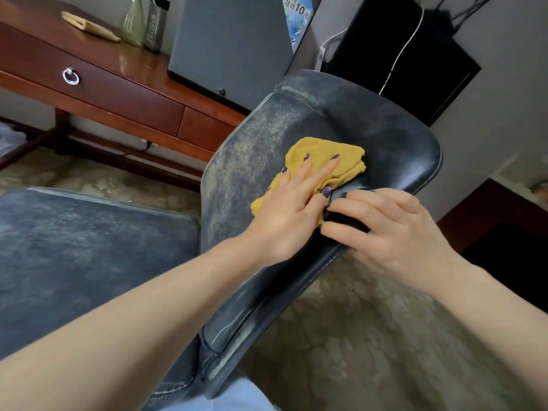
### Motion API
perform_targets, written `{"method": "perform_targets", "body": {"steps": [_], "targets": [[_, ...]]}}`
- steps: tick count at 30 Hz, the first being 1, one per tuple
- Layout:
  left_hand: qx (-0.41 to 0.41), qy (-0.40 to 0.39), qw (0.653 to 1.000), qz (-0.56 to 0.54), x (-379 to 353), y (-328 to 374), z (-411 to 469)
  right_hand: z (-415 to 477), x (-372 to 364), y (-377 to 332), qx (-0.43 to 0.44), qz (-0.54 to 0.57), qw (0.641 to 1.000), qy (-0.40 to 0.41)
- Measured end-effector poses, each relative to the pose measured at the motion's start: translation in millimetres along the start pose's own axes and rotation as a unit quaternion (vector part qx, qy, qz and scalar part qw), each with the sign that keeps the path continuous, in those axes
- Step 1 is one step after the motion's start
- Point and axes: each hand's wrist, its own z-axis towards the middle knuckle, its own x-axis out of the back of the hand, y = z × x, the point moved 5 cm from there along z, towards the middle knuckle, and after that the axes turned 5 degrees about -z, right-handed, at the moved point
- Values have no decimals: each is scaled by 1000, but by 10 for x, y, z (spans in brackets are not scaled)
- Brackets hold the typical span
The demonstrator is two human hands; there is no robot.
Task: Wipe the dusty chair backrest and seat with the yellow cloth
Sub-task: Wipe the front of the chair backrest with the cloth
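The dusty seat point(89, 247) sits low on the left, with a brown desk point(118, 93) behind it. Next comes the backrest point(370, 126), grey with dust on its left part and darker on its right. The yellow cloth point(341, 155) lies bunched on the backrest. The left hand point(290, 209) presses flat on the cloth, fingers straight and spread. The right hand point(394, 229) curls its fingers around the backrest's edge and grips it.

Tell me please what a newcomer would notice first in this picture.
The yellow cloth stands out at the centre, pressed on the dark backrest by the left hand. Grey dust covers the backrest left of it and the seat at lower left. The right hand grips the backrest's edge.
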Motion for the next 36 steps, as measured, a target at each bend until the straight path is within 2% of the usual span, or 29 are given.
{"method": "perform_targets", "body": {"steps": [4, 9, 18, 24, 28, 32, 36], "targets": [[-51, 23, 998, -8, 20, -135, -197, 30, -78, -90, -59, -32, 998, -16], [-67, 30, 997, -1, 43, -220, -422, 33, -88, -110, -73, -73, 992, -66], [38, 28, 999, 5, 125, -570, -1009, 28, -103, -129, -71, -95, 984, -130], [118, 43, 992, -23, 198, -815, -1413, 116, -143, -227, 41, -117, 977, -173], [169, 67, 981, -69, 224, -889, -1610, 211, -192, -347, 80, -86, 980, -158], [227, 107, 958, -141, 182, -914, -1672, 227, -161, -360, 63, -45, 992, -97], [153, 69, 982, -89, 111, -789, -1561, 234, -124, -352, 80, -20, 995, -52]]}}
